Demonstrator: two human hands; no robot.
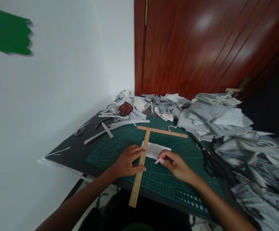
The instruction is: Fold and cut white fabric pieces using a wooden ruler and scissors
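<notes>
My left hand point(130, 161) rests on the long wooden ruler point(137, 183), its thumb and fingers apart. At the far end, this ruler meets a second wooden strip point(165, 131) in a T shape; whether they are joined I cannot tell. A small white fabric piece point(153, 149) lies on the green cutting mat point(163, 183), partly under the ruler. My right hand point(174, 163) is closed around a small pink pointed stick point(158, 160) near the fabric's lower right corner. Its tip points left towards the ruler.
Black scissors point(210, 160) lie right of the mat. Grey and white cloth is heaped along the back and right point(216, 118). Narrow fabric strips point(116, 125) lie back left, near a reddish-brown dark-edged piece point(125, 109). A white wall point(69, 64) and wooden door point(189, 48) bound the table.
</notes>
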